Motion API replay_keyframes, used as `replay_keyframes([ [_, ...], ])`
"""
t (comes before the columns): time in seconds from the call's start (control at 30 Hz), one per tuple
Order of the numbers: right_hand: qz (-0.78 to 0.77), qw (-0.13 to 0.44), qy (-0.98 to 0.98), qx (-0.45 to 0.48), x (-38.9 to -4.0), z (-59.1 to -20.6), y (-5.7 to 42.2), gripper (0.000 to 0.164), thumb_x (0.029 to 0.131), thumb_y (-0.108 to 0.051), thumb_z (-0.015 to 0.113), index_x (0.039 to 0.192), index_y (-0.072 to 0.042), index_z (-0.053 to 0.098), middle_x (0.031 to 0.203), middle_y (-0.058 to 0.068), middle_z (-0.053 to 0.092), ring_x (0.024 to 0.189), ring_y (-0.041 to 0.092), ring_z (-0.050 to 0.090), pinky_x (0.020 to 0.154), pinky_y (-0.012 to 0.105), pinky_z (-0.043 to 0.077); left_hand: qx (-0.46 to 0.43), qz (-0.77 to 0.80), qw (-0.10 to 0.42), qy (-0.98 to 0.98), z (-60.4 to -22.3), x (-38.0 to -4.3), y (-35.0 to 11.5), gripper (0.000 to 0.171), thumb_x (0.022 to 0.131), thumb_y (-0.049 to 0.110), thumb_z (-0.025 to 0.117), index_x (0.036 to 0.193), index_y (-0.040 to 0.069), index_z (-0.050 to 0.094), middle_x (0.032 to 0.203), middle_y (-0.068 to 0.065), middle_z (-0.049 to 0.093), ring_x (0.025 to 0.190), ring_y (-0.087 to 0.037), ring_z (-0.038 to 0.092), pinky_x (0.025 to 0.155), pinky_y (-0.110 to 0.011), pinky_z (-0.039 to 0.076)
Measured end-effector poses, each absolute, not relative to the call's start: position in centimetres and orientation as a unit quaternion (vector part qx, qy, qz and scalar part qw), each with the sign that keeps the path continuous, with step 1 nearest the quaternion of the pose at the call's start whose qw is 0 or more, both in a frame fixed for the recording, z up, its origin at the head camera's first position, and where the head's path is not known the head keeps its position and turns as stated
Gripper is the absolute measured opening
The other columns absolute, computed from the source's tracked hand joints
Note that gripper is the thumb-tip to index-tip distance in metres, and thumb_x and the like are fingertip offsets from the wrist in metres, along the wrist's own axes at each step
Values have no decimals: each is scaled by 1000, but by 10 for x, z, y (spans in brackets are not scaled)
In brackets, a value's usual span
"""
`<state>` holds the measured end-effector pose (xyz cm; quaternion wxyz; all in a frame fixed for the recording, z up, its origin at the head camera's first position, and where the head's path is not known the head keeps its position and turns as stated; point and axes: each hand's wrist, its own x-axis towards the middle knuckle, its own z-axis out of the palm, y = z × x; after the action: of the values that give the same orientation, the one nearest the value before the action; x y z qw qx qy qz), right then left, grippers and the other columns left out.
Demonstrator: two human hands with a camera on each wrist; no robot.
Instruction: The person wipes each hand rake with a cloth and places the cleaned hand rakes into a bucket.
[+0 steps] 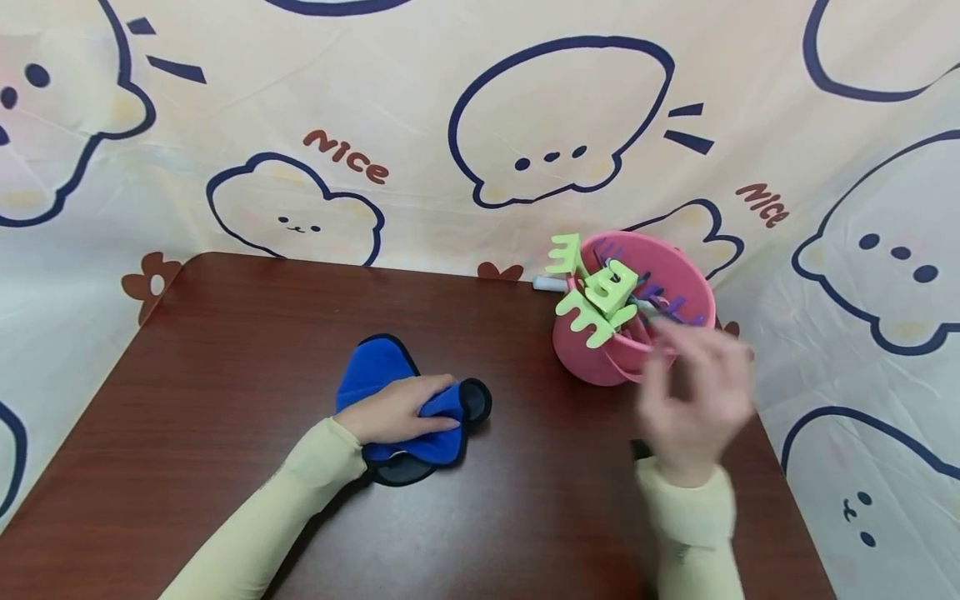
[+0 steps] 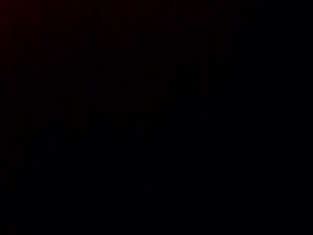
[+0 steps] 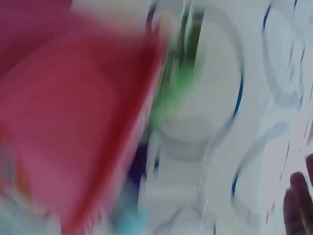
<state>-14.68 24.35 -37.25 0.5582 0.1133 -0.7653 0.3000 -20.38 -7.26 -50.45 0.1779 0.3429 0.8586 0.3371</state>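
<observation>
My left hand (image 1: 401,410) grips a folded part of a blue fabric piece with black edging (image 1: 375,362) on the table; its exact kind is unclear. A round black end (image 1: 476,402) sticks out beyond the fingers. Motion blurs my right hand (image 1: 697,392), which is over the near right rim of a pink bucket (image 1: 588,364). Its thumb and fingers look apart, with nothing plainly held between them. Fingertips (image 3: 298,205) show at the edge of the right wrist view. Light green comb-like pieces (image 1: 611,287) and purple toothed pieces (image 1: 663,300) stick up from the bucket.
A whitish stick (image 1: 550,284) juts out on the bucket's left side. Cartoon-print cloth (image 1: 420,225) stands behind the brown table (image 1: 225,400) and along its sides. A small black thing (image 1: 640,450) lies partly behind the right wrist. The left wrist view is almost black.
</observation>
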Motion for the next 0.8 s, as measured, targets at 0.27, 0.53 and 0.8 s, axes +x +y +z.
replay_keyframes([
  [0.27, 249, 235, -907, 245, -203, -443, 166, 39, 96, -17, 72, 133, -9, 68, 123, 11, 65, 115, 27, 61, 89, 42, 59, 342, 334, 146, 866, -499, -217, -105, 41, 100, 33, 69, 136, 17, 61, 131, -2, 69, 118, -21, 66, 103, -49, 54],
  [0.53, 164, 58, -983, 60, -311, -485, 158, 61, 100, -21, 65, 155, -7, 43, 156, 18, 40, 149, 38, 34, 119, 54, 36, 329, 330, 147, 873, -500, -223, -115, 36, 101, 32, 68, 133, 15, 62, 125, -3, 71, 112, -21, 68, 101, -49, 55],
  [0.8, 141, -6, -989, -45, -350, -516, 178, 68, 97, -12, 56, 158, -1, 30, 161, 23, 30, 153, 48, 18, 123, 60, 26, 325, 328, 157, 873, -502, -220, -111, 35, 101, 32, 68, 132, 16, 62, 124, -3, 72, 111, -21, 68, 100, -49, 55],
])
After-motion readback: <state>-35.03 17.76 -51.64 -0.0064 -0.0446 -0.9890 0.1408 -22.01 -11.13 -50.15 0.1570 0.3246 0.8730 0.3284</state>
